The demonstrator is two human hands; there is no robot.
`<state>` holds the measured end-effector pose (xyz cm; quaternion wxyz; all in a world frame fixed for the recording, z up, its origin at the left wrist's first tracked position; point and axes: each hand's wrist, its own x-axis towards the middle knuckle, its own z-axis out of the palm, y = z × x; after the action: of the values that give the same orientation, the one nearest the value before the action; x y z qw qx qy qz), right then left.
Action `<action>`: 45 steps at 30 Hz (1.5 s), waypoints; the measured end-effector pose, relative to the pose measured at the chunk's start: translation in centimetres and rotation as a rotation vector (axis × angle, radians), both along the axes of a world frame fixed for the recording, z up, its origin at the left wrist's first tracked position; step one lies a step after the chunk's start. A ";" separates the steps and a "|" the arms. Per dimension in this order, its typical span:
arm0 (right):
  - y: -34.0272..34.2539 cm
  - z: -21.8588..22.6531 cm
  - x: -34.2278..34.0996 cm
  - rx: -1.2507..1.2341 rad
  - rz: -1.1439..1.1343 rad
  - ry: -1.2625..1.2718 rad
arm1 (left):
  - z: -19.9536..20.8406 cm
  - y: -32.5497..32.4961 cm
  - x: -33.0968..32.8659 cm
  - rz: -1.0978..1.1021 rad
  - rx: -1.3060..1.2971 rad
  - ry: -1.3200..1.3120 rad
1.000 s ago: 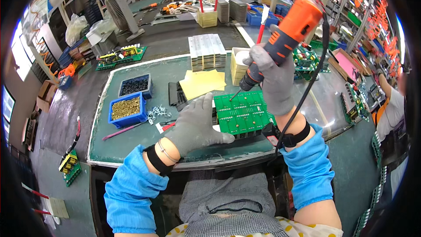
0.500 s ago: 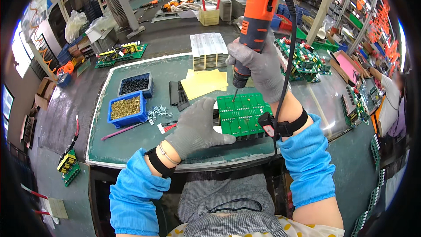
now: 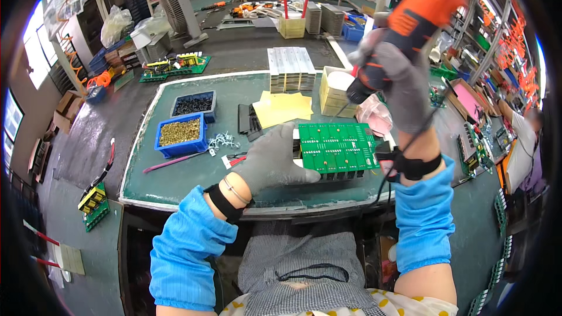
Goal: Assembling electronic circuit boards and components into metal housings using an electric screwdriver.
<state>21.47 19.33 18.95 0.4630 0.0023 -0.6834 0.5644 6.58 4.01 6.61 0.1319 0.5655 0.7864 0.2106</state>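
A green circuit board (image 3: pixel 338 147) on a dark base lies near the front edge of the bench mat. My gloved left hand (image 3: pixel 275 161) holds its left end, the thumb along the front side and the fingers at the back. Up to the right, my gloved right hand (image 3: pixel 404 76) is wrapped round an orange and black corded electric screwdriver (image 3: pixel 422 16), blurred by motion. The screwdriver is tilted, its bit pointing down left, clear of the board. Beyond the board lie yellow sheets (image 3: pixel 285 109) and black strips (image 3: pixel 249 120).
Left on the mat (image 3: pixel 234 194) are a blue bin of brass-coloured parts (image 3: pixel 180 133), a bin of black parts (image 3: pixel 195 104), loose metal pieces (image 3: pixel 224 141) and a purple stick (image 3: pixel 172 162). Stacked metal plates (image 3: pixel 291 68) and a pale yellow box (image 3: pixel 335 95) stand behind. Another person (image 3: pixel 523 140) works far right.
My right hand has lifted the screwdriver off the board, up and to the right, and tilted it. The box behind it now shows. My left hand keeps hold of the board.
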 end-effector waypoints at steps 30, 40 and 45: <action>8.1 -13.6 7.9 1.307 -0.395 -0.875 | -4.0 -1.9 -4.4 -0.048 -0.170 0.141; 7.4 -13.0 8.3 1.130 -0.408 -0.962 | -3.3 -2.1 -6.5 -0.206 -0.061 0.042; 6.3 -12.3 8.5 0.083 -0.036 -1.111 | -0.8 -5.8 -6.6 -0.156 0.050 -0.454</action>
<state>29.97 25.65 6.69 0.0420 -0.2890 -0.8463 0.4455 -0.06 -1.82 5.81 0.3072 0.5659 0.6849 0.3409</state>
